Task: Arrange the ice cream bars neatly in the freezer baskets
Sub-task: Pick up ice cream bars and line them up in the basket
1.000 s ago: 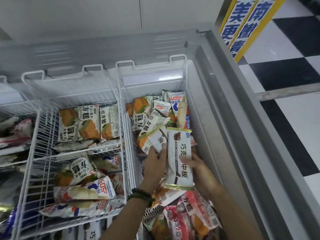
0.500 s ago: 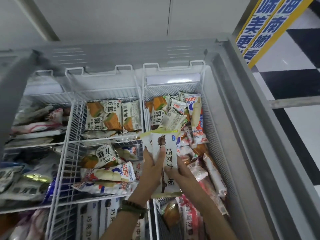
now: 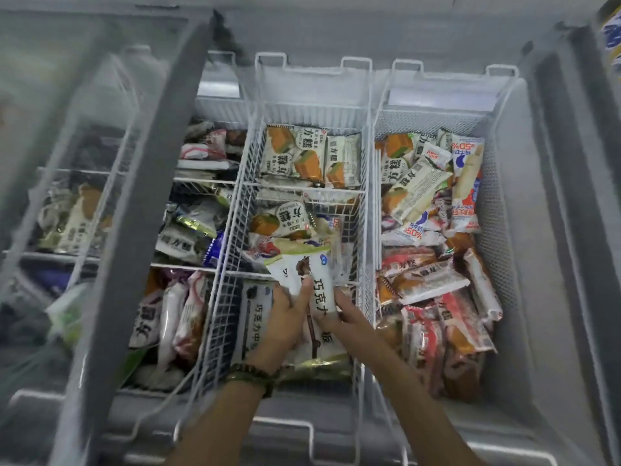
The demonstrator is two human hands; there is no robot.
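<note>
Left hand (image 3: 282, 327) and right hand (image 3: 353, 326) fingers grasp the chocolate bar (image 3: 319, 267), long axis 12-to-6; matching bars (image 3: 255, 317) lie just at 9 o'clock in middle basket (image 3: 220, 307), left hand nearer.

- The left forearm (image 3: 215, 428) and right forearm (image 3: 413, 398) enter from the lower edge of the frame, bare as far as they show.
- The left hand (image 3: 285, 317) and right hand (image 3: 349, 319) are bare.
- At lower centre, the left wrist wears a bracelet (image 3: 252, 375) of dark round beads, some brownish or greenish, in what looks like two rows.
</note>
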